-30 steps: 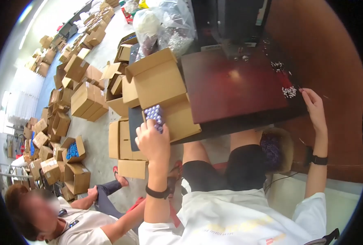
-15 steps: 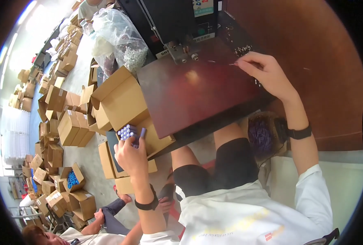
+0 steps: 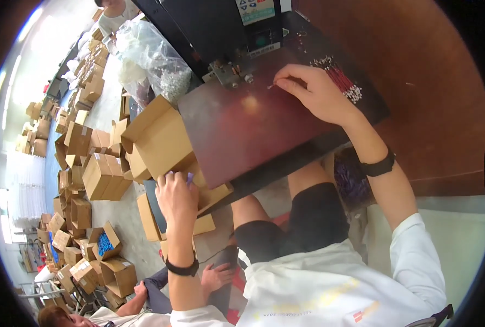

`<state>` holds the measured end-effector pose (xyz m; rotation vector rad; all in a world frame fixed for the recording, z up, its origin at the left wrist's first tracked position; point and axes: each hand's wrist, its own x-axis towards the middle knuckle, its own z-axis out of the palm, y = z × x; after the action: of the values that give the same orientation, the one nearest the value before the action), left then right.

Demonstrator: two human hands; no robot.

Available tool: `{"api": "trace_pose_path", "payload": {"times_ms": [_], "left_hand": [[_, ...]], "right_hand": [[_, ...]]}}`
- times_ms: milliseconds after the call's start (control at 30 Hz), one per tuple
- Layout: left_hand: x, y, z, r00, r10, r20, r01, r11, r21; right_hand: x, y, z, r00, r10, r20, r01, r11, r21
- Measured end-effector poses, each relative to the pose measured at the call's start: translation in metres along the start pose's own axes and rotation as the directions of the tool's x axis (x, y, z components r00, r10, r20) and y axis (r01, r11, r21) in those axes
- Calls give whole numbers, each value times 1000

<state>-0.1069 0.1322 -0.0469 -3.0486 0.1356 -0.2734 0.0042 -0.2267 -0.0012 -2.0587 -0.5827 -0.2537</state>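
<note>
My left hand (image 3: 176, 197) curls over purple cylindrical battery cells (image 3: 189, 179) in the open cardboard box (image 3: 160, 133); its back hides most of them. Over the dark red tabletop plate (image 3: 226, 141), my right hand (image 3: 313, 92) is closed in a pinch. From its fingertips a short thin wire (image 3: 271, 86) with a pale end points left, towards the metal tips (image 3: 248, 79) of a black bench machine (image 3: 199, 32). A pile of red wires (image 3: 340, 79) with silvery ends lies just right of my right hand.
A clear plastic bag of small metallic parts (image 3: 174, 84) stands beside the machine. Cardboard boxes (image 3: 106, 177) are stacked across the floor at left. One person (image 3: 114, 16) is at the far left, another (image 3: 84, 319) sits at lower left. A brown panel (image 3: 433, 109) is at right.
My right hand has moved left from the wire pile towards the machine tips, bringing a wire and uncovering the pile. My left hand has shifted slightly and now covers most of the cells.
</note>
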Motion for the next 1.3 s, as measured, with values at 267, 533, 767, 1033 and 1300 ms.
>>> {"api": "trace_pose_path", "payload": {"times_ms": [267, 533, 767, 1033, 1300], "left_hand": [[57, 59, -66, 989, -122, -78, -35, 322, -946], [111, 99, -40, 997, -32, -73, -53, 419, -907], [129, 109, -26, 994, 1, -111, -100, 447, -889], [132, 108, -18, 992, -21, -125, -106, 411, -905], [130, 113, -30, 991, -14, -136, -118, 417, -901]], "right_hand": [[3, 9, -4, 985, -133, -109, 118, 984, -132], [4, 3, 1, 972, -178, -152, 155, 977, -147], [6, 7, 4, 966, -200, -161, 164, 963, -211], [6, 5, 7, 967, -203, -155, 153, 946, -286], [6, 6, 5, 966, -205, -160, 153, 946, -287]]}}
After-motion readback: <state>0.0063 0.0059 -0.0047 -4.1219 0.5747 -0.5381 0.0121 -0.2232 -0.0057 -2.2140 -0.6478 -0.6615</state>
